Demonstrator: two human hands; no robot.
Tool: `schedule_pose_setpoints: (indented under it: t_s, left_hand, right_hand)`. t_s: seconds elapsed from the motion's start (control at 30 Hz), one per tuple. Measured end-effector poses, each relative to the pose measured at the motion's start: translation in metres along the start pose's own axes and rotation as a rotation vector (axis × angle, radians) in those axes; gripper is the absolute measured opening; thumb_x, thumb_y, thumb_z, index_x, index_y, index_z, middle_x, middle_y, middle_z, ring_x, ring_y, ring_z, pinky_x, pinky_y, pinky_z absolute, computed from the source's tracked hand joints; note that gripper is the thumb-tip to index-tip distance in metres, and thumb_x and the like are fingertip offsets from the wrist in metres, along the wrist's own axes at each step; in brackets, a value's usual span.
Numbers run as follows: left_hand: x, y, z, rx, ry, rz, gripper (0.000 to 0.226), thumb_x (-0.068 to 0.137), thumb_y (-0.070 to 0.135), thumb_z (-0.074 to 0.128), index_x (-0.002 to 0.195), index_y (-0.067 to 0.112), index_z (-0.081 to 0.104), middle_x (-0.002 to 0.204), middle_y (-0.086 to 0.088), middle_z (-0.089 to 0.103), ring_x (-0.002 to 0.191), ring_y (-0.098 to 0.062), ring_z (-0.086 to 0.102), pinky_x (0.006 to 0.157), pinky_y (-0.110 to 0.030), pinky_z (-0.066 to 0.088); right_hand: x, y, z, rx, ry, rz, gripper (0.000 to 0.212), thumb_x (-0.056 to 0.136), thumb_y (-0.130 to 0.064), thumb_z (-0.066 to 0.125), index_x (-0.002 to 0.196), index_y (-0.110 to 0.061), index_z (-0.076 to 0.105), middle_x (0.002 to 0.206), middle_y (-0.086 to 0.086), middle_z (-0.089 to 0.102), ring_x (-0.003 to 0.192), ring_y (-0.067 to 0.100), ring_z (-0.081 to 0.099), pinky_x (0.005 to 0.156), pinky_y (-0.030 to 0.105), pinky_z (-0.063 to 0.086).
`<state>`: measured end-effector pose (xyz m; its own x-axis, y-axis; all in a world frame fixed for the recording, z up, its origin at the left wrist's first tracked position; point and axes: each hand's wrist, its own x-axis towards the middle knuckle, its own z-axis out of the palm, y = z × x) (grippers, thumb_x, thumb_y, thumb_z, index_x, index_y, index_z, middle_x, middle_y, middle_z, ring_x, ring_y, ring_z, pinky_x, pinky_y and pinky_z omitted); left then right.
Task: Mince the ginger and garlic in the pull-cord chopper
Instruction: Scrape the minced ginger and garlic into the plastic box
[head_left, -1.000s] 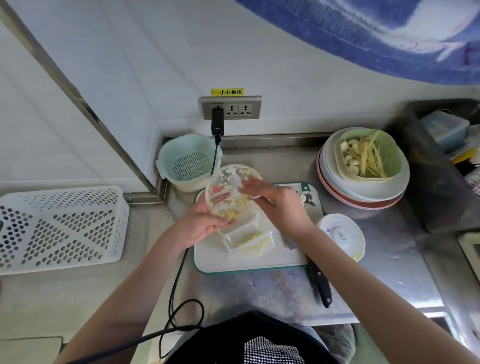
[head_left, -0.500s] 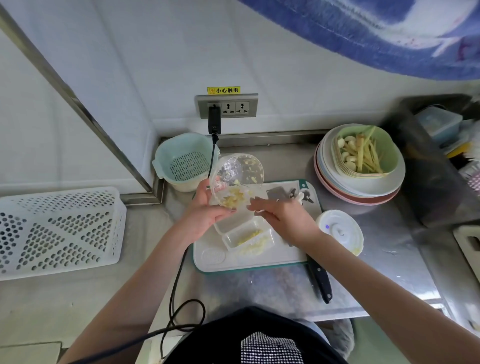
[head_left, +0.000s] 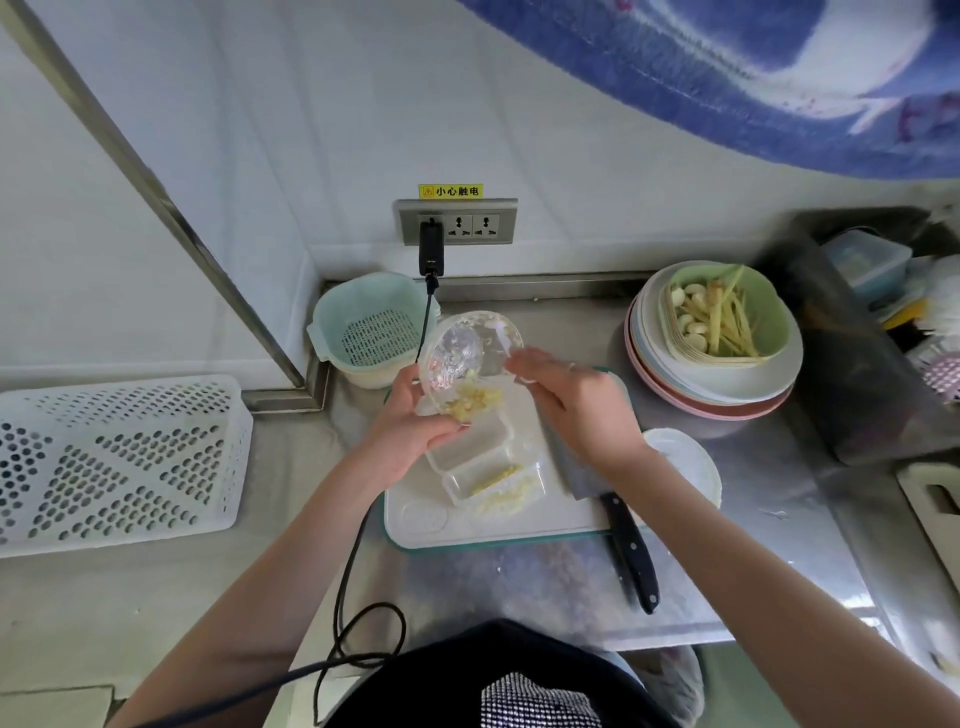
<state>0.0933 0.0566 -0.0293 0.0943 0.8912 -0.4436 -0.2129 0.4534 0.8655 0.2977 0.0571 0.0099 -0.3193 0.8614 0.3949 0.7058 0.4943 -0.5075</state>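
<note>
My left hand (head_left: 410, 431) grips the clear chopper bowl (head_left: 462, 353), tilted with its mouth toward me, above a small clear rectangular container (head_left: 483, 467) on the white cutting board (head_left: 550, 514). Pale yellow mince (head_left: 475, 402) clings to the bowl's lower rim. My right hand (head_left: 582, 410) is at the bowl's right rim, fingers reaching its edge. More mince lies in the container and beside it. The chopper's white lid (head_left: 691, 462) rests right of the board. A green dish (head_left: 727, 312) holds garlic cloves and ginger strips at back right.
A black-handled knife (head_left: 631, 556) lies along the board's right edge, blade under my right arm. A mint colander (head_left: 374, 327) stands behind the board, a white perforated basket (head_left: 114, 462) at left. A black cable (head_left: 358, 571) runs from the wall socket down past the board. Stacked plates (head_left: 717, 395) carry the dish.
The bowl has been lifted and tipped more steeply, and the mince has slid to its lower rim. My right hand moved from inside the bowl to its right edge.
</note>
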Motion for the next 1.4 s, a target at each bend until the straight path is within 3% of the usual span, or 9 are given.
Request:
schedule_pose_setpoints:
  t_s: [0.17, 0.4, 0.6, 0.77, 0.93, 1.03, 1.1, 1.3, 1.4]
  left_hand:
    - [0.001, 0.001, -0.002, -0.013, 0.042, 0.000, 0.087, 0.069, -0.023, 0.064, 0.138, 0.022, 0.034, 0.135, -0.004, 0.045, 0.111, -0.024, 0.060, 0.089, -0.040, 0.055]
    - [-0.014, 0.003, 0.002, -0.259, -0.124, -0.064, 0.062, 0.080, -0.025, 0.050, 0.130, 0.012, 0.042, 0.128, -0.018, 0.053, 0.109, -0.035, 0.060, 0.077, -0.035, 0.059]
    - [-0.014, 0.009, 0.005, -0.229, -0.197, -0.076, 0.057, 0.081, -0.024, 0.046, 0.128, 0.009, 0.048, 0.099, -0.015, 0.069, 0.089, -0.026, 0.069, 0.077, -0.033, 0.059]
    - [-0.009, 0.011, 0.001, -0.253, -0.233, -0.072, 0.063, 0.079, -0.026, 0.046, 0.133, 0.008, 0.041, 0.126, -0.024, 0.056, 0.110, -0.036, 0.062, 0.081, -0.036, 0.058]
    - [-0.012, 0.015, 0.002, -0.243, -0.237, -0.067, 0.051, 0.079, -0.027, 0.043, 0.115, 0.009, 0.050, 0.093, -0.013, 0.072, 0.086, -0.024, 0.071, 0.077, -0.032, 0.059]
    - [-0.011, 0.010, -0.007, -0.262, -0.248, -0.070, 0.060, 0.077, -0.028, 0.045, 0.125, 0.008, 0.045, 0.108, -0.020, 0.067, 0.098, -0.031, 0.068, 0.084, -0.038, 0.057]
    - [-0.010, 0.007, -0.008, -0.215, -0.266, -0.070, 0.066, 0.074, -0.029, 0.048, 0.127, 0.011, 0.044, 0.114, -0.022, 0.063, 0.102, -0.033, 0.066, 0.087, -0.041, 0.055]
    - [-0.009, 0.017, 0.000, -0.188, -0.203, -0.053, 0.062, 0.077, -0.030, 0.043, 0.120, 0.014, 0.049, 0.110, -0.015, 0.063, 0.085, -0.018, 0.070, 0.067, -0.028, 0.060]
    - [-0.006, 0.014, -0.010, -0.161, -0.220, -0.074, 0.076, 0.077, -0.032, 0.043, 0.140, 0.010, 0.033, 0.129, -0.023, 0.054, 0.100, -0.028, 0.067, 0.077, -0.032, 0.059]
  right_hand:
    - [-0.029, 0.009, 0.011, -0.013, -0.237, 0.032, 0.026, 0.087, -0.018, 0.056, 0.108, -0.015, 0.072, 0.107, 0.002, 0.072, 0.090, 0.019, 0.071, 0.067, 0.037, 0.060]
    - [0.007, -0.013, -0.002, 0.091, 0.060, 0.021, 0.028, 0.085, 0.002, 0.062, 0.107, -0.012, 0.072, 0.113, 0.002, 0.069, 0.100, 0.009, 0.063, 0.081, 0.016, 0.048]
    - [0.007, -0.034, 0.013, 0.188, -0.230, 0.060, 0.028, 0.089, -0.011, 0.061, 0.111, -0.025, 0.071, 0.105, 0.001, 0.073, 0.078, 0.010, 0.068, 0.075, 0.030, 0.055]
    - [0.011, -0.026, 0.004, 0.220, 0.115, 0.158, 0.030, 0.086, 0.003, 0.059, 0.107, -0.012, 0.073, 0.112, 0.001, 0.069, 0.102, 0.002, 0.063, 0.088, 0.011, 0.049]
    - [0.012, -0.048, 0.009, 0.298, -0.221, 0.200, 0.021, 0.088, -0.010, 0.063, 0.103, -0.019, 0.075, 0.044, -0.011, 0.048, 0.040, 0.004, 0.038, 0.045, 0.009, 0.030]
    - [0.018, -0.042, 0.000, 0.362, -0.069, 0.324, 0.021, 0.089, -0.013, 0.064, 0.103, -0.025, 0.074, 0.049, 0.005, 0.055, 0.043, 0.007, 0.027, 0.044, 0.011, 0.024]
    - [0.024, -0.046, -0.004, 0.386, -0.004, 0.333, 0.023, 0.089, -0.009, 0.063, 0.107, -0.019, 0.073, 0.047, -0.012, 0.054, 0.039, 0.007, 0.028, 0.044, 0.009, 0.024]
    - [-0.002, -0.053, 0.004, 0.307, -0.316, 0.140, 0.025, 0.085, -0.002, 0.065, 0.103, -0.016, 0.075, 0.047, -0.014, 0.036, 0.043, 0.004, 0.037, 0.047, 0.010, 0.028]
    - [0.003, -0.034, -0.003, 0.412, -0.348, 0.271, 0.030, 0.087, -0.007, 0.065, 0.101, -0.032, 0.074, 0.073, -0.001, 0.073, 0.053, 0.000, 0.046, 0.056, 0.015, 0.040]
